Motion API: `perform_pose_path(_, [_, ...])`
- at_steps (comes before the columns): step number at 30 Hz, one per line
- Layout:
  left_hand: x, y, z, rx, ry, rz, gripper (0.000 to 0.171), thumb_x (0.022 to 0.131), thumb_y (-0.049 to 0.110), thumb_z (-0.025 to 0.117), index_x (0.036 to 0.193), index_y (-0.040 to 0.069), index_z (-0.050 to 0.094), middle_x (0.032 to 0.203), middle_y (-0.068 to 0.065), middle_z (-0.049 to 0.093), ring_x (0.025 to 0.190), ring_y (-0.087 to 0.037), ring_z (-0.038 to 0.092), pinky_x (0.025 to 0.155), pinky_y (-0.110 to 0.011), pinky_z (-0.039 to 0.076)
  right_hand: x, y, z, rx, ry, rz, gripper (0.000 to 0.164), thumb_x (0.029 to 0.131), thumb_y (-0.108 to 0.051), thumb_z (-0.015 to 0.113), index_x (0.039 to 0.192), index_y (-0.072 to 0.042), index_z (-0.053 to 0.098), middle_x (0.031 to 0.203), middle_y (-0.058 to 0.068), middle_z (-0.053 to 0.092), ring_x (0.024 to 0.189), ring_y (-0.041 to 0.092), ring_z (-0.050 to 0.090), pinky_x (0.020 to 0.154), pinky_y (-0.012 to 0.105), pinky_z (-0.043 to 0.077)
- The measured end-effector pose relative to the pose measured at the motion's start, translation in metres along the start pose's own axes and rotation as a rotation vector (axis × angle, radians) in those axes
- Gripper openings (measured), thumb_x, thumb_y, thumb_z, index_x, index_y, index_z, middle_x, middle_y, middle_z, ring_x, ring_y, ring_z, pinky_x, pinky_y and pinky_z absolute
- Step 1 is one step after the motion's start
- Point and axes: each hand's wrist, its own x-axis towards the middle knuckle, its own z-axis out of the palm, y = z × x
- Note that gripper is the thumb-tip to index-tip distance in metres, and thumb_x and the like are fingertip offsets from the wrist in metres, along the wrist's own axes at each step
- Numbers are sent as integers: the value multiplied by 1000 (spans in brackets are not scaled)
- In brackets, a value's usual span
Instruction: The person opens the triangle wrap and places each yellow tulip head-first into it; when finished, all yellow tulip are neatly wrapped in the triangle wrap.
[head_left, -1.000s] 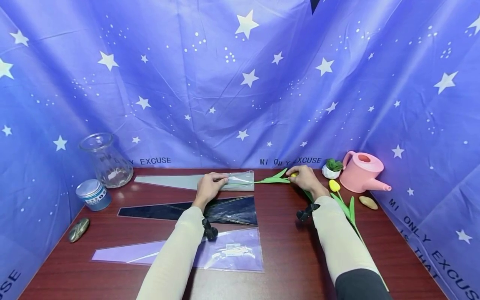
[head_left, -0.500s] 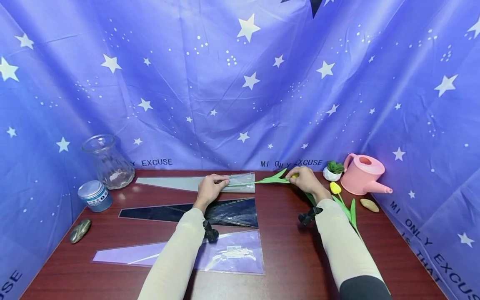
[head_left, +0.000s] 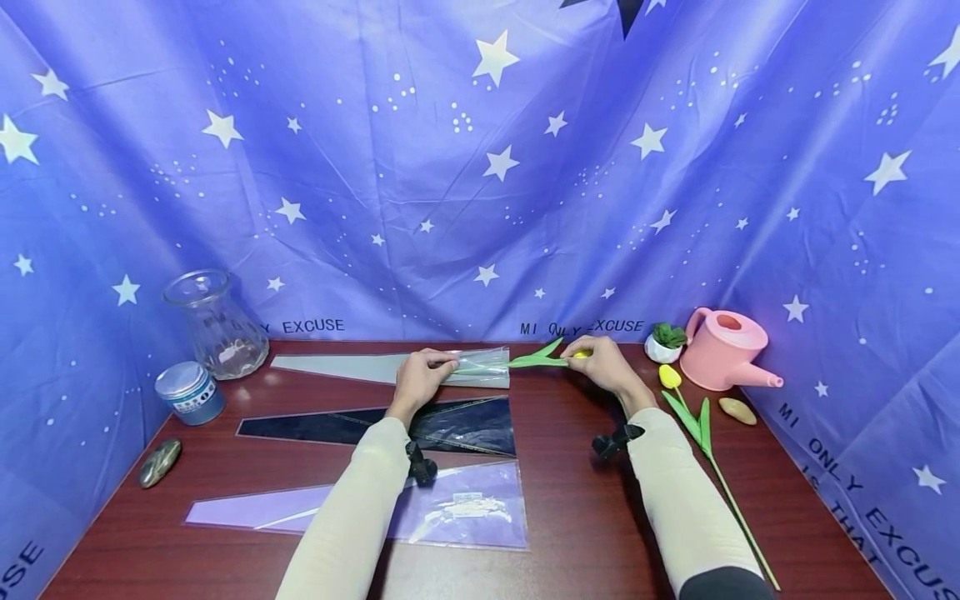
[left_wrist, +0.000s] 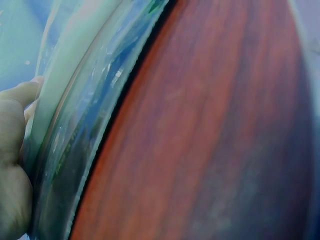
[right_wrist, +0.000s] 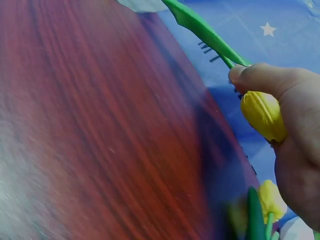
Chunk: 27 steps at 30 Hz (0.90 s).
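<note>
Currently left hand [head_left: 423, 381] pinches grey tapered plastic sleeve [head_left: 337, 365], right hand [head_left: 603, 367] pinches yellow green-leaved tulip [head_left: 538, 361], stem inside sleeve. Left of grey sleeve: clear glass vase [head_left: 225, 337]; right: pink watering can [head_left: 720, 358]; nearer: black tapered sleeve [head_left: 472, 427].

Left of the pink plastic watering can [head_left: 724, 354], the right hand [head_left: 607, 367] hides part of a yellow tulip with green leaves [head_left: 537, 361]. Farther left, the left hand [head_left: 422, 377] covers part of a grey tapered plastic sleeve [head_left: 367, 367]. Lettering on the blue cylindrical jar [head_left: 191, 395], farther left still, is too small to read.
</note>
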Motion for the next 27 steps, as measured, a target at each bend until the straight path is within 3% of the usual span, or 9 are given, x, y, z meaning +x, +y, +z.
perform_pose_path(3, [0, 1, 0, -4, 4, 7, 21, 97, 38, 72, 111, 26, 83, 127, 1, 73, 119, -27, 67, 105, -50, 50, 1, -3, 7, 12, 17, -7, 6, 89, -6, 78, 93, -7, 82, 103, 12, 77, 96, 22, 69, 79, 20, 51])
perform_pose_path(8, [0, 1, 0, -3, 11, 38, 19, 97, 36, 73, 110, 25, 83, 126, 0, 74, 118, -27, 67, 103, -51, 51, 1, -8, 20, 41, 28, 18, 6, 91, -9, 77, 94, -10, 83, 105, 10, 77, 99, 25, 69, 84, 28, 52])
perform_pose_path(18, [-2, -2, -1, 0, 29, 77, 17, 97, 32, 73, 108, 23, 83, 123, -1, 74, 123, -29, 60, 111, -52, 43, 2, -20, 50, 62, 26, 44, 7, 91, -8, 76, 95, -11, 82, 106, 9, 76, 95, 23, 68, 81, 30, 53])
perform_pose_path(27, [-3, -1, 1, -15, 23, 84, 17, 97, 32, 74, 108, 24, 83, 122, -1, 74, 119, -28, 66, 107, -50, 49, 10, -39, 81, 89, 28, 54, 7, 92, -10, 77, 96, -12, 83, 108, 8, 77, 101, 25, 69, 85, 34, 56])
